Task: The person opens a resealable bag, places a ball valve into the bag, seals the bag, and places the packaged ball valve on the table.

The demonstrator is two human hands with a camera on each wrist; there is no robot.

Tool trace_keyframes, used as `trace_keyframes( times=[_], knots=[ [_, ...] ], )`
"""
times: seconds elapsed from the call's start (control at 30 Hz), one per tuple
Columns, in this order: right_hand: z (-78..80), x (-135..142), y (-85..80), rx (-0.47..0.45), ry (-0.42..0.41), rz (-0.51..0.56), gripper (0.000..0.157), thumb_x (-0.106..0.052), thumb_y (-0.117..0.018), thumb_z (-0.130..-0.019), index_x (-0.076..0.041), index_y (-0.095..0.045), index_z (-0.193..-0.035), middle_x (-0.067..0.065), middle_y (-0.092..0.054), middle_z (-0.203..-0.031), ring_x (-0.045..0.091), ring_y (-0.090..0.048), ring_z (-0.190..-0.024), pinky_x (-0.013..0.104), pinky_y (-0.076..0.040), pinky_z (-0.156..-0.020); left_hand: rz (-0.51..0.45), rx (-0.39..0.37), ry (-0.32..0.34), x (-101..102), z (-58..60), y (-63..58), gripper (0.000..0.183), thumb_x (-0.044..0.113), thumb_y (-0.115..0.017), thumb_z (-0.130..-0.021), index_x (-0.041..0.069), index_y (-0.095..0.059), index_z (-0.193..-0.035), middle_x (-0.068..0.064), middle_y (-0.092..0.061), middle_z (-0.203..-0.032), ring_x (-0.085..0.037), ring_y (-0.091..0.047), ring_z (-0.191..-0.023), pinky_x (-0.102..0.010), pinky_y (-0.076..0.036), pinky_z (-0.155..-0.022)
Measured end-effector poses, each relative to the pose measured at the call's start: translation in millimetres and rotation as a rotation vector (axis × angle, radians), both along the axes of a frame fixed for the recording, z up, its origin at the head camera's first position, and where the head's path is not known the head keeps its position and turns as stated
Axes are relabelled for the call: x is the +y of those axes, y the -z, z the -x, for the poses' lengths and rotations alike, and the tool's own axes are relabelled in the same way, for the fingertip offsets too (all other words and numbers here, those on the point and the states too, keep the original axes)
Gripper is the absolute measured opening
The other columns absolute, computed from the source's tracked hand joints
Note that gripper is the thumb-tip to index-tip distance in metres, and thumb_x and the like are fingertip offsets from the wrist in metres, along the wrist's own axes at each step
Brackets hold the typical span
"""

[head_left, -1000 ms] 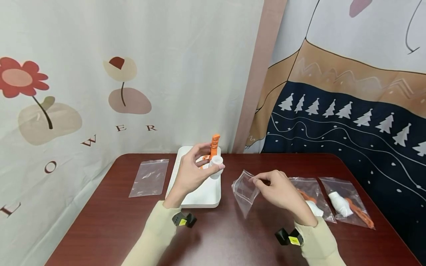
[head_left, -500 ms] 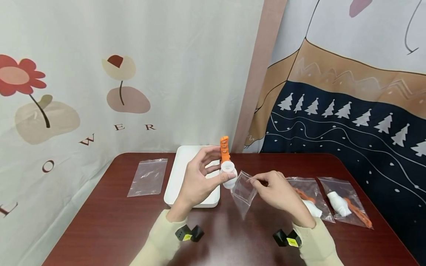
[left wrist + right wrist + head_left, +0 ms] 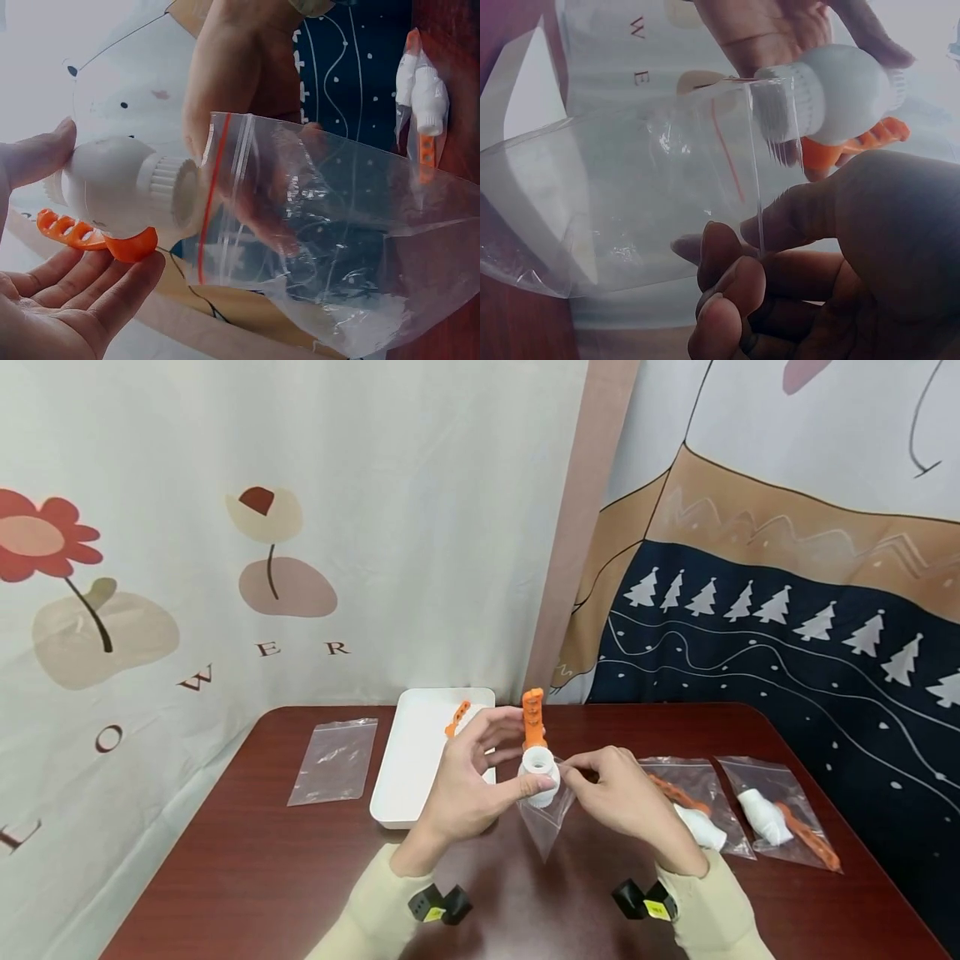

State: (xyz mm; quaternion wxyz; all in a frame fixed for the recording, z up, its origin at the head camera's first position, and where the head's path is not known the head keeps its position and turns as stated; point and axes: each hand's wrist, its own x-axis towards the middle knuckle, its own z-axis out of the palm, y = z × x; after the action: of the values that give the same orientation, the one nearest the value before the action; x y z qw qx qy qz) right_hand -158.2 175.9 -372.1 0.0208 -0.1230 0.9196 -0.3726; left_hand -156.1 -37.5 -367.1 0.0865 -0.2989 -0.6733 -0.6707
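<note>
My left hand (image 3: 480, 777) holds a white bulbous plastic part (image 3: 112, 184) with a ribbed collar, pinched between thumb and fingers. In the same grip is an orange strip with holes and a rounded end (image 3: 131, 244), upright behind the white part in the head view. With thumb and fingertips, my right hand (image 3: 618, 789) pinches the edge of a clear zip bag (image 3: 652, 172) near its mouth. The bag hangs with a corner downward, and nothing shows inside it. The ribbed end is at the bag's mouth; how far it reaches in, I cannot tell.
Behind my left hand stands a white tray (image 3: 405, 777) with an orange strip (image 3: 457, 718) and something white, partly hidden. A flat clear zip bag (image 3: 335, 762) lies left of it. At the right lie two zip bags (image 3: 776, 793) holding white and orange parts.
My left hand has carried the white part and orange strip right and slightly nearer, from over the tray to the bag's mouth. The right hand has stayed almost still with the bag.
</note>
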Motion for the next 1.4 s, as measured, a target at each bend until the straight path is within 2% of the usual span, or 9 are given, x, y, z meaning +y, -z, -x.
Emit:
trace_keyframes(
  times=[0.23, 0.5, 0.67, 0.8, 0.97, 1.2, 1.4],
  knots=[
    [-2.9, -1, -2.5, -0.010, -0.015, 0.014, 0.024, -0.012, -0.058, -0.098, -0.014, -0.082, -0.101, -0.004, -0.047, -0.056, 0.013, -0.043, -0.052, 0.024, -0.034, -0.045, 0.067, 0.003, 0.030, 3, -1.3, 5.1, 0.068, 0.002, -0.089, -0.073, 0.010, -0.055, -0.132, -0.012, -0.067, -0.123, -0.024, -0.067, -0.118, -0.041, -0.057, -0.102],
    [-4.3, 1, -4.2, 0.025, -0.025, 0.024, 0.023, -0.012, -0.059, -0.098, -0.012, -0.082, -0.099, -0.007, -0.041, -0.054, 0.009, -0.037, -0.048, 0.023, -0.030, -0.044, 0.159, 0.094, 0.022, 5, -1.8, 8.1, 0.076, 0.009, -0.091, -0.074, 0.018, -0.054, -0.140, -0.008, -0.068, -0.126, -0.019, -0.066, -0.118, -0.037, -0.057, -0.101],
    [-4.6, 1, -4.7, 0.043, -0.013, 0.031, 0.024, -0.011, -0.059, -0.097, -0.014, -0.082, -0.093, -0.008, -0.038, -0.053, 0.009, -0.036, -0.048, 0.023, -0.029, -0.043, 0.194, 0.151, 0.037, 6, -1.0, 8.8, 0.073, 0.008, -0.090, -0.074, 0.013, -0.056, -0.138, -0.007, -0.069, -0.127, -0.019, -0.067, -0.118, -0.036, -0.056, -0.103],
    [-4.8, 1, -6.2, 0.050, -0.001, 0.025, 0.024, -0.014, -0.060, -0.098, -0.017, -0.081, -0.089, -0.008, -0.039, -0.053, 0.010, -0.040, -0.051, 0.024, -0.030, -0.045, 0.240, 0.188, 0.039, 6, -0.6, 8.5, 0.069, 0.006, -0.089, -0.074, 0.010, -0.056, -0.135, -0.007, -0.070, -0.126, -0.019, -0.068, -0.117, -0.033, -0.055, -0.103],
    [-5.7, 1, -8.9, 0.056, 0.018, 0.005, 0.021, -0.019, -0.062, -0.099, -0.018, -0.082, -0.093, -0.008, -0.040, -0.054, 0.012, -0.042, -0.053, 0.024, -0.032, -0.046, 0.291, 0.166, 0.025, 5, -0.5, 8.4, 0.069, 0.006, -0.090, -0.072, 0.010, -0.056, -0.132, -0.006, -0.070, -0.124, -0.017, -0.068, -0.117, -0.030, -0.055, -0.103],
    [-7.2, 1, -10.6, 0.057, 0.027, 0.001, 0.020, -0.021, -0.063, -0.099, -0.015, -0.082, -0.101, -0.006, -0.050, -0.056, 0.013, -0.048, -0.055, 0.025, -0.037, -0.046, 0.328, 0.129, 0.015, 2, 1.5, 8.3, 0.068, 0.005, -0.093, -0.069, 0.009, -0.058, -0.128, -0.013, -0.069, -0.117, -0.019, -0.067, -0.112, -0.029, -0.056, -0.100],
    [-9.3, 1, -11.2, 0.053, 0.025, 0.006, 0.020, -0.020, -0.063, -0.099, -0.015, -0.082, -0.101, -0.005, -0.049, -0.055, 0.013, -0.047, -0.052, 0.025, -0.035, -0.044, 0.367, 0.121, 0.028, 2, 2.0, 9.1, 0.074, 0.002, -0.092, -0.069, 0.010, -0.056, -0.133, -0.012, -0.067, -0.120, -0.020, -0.067, -0.111, -0.031, -0.057, -0.100]
  ],
)
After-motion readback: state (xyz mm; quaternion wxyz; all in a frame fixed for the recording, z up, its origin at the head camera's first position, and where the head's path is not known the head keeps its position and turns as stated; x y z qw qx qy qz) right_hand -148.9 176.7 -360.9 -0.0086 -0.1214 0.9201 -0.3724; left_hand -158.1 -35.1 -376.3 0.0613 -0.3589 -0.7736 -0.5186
